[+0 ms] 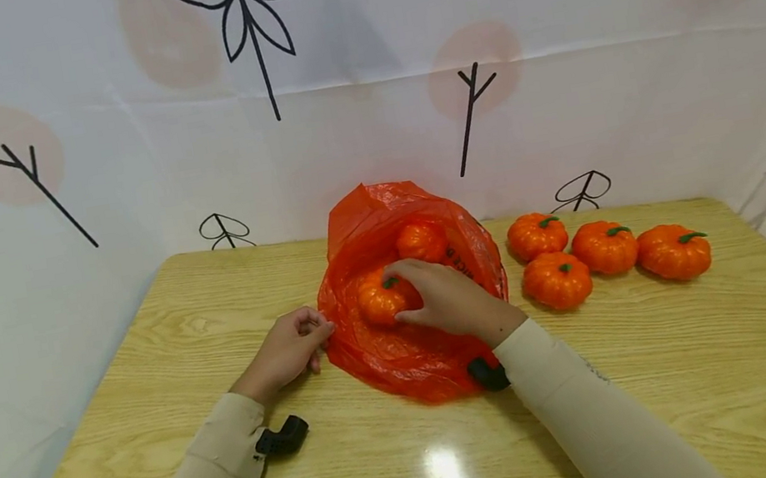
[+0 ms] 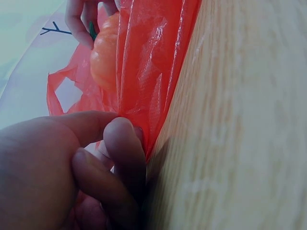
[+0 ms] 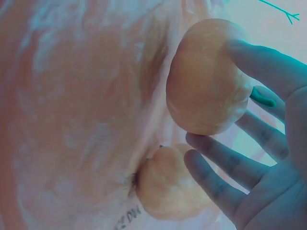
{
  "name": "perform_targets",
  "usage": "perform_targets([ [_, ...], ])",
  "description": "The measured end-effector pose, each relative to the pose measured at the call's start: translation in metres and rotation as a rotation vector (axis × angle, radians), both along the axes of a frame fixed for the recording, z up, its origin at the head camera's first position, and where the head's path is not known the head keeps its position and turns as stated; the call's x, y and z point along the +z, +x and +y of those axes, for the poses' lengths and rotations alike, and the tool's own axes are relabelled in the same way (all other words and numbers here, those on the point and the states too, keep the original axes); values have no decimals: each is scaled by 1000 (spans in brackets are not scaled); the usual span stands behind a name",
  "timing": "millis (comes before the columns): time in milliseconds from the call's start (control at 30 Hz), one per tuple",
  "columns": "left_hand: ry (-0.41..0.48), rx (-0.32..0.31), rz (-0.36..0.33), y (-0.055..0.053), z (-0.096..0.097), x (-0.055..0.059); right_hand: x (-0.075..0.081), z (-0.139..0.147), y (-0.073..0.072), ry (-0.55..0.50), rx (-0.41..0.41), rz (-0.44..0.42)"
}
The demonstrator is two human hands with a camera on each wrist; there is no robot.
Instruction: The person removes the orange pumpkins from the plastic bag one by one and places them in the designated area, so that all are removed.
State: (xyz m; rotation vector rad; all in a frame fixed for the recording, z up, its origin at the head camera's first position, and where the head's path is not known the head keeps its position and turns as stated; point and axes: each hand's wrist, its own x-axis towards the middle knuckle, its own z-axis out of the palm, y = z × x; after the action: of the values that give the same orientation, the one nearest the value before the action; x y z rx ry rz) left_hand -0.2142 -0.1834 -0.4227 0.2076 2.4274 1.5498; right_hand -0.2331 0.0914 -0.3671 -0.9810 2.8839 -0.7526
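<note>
A red plastic bag lies on the table with its mouth spread wide. At its left edge my left hand pinches the rim between thumb and fingers, seen close in the left wrist view. My right hand reaches into the mouth and holds a small orange pumpkin with a green stem. In the right wrist view the thumb lies on one side of this pumpkin and fingertips on the other. Behind it, inside the bag, sits another orange pumpkin, its lower part overlapped by the right hand.
To the right of the bag, several orange pumpkins with green stems stand grouped on the wooden table. A white cloth with plant drawings hangs behind the table. Black devices are worn at both wrists.
</note>
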Motion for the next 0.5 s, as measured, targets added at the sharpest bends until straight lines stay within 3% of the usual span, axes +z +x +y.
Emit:
perform_targets([
  [500, -16, 7, 2, 3, 2, 4, 16, 1, 21, -20, 43, 87],
])
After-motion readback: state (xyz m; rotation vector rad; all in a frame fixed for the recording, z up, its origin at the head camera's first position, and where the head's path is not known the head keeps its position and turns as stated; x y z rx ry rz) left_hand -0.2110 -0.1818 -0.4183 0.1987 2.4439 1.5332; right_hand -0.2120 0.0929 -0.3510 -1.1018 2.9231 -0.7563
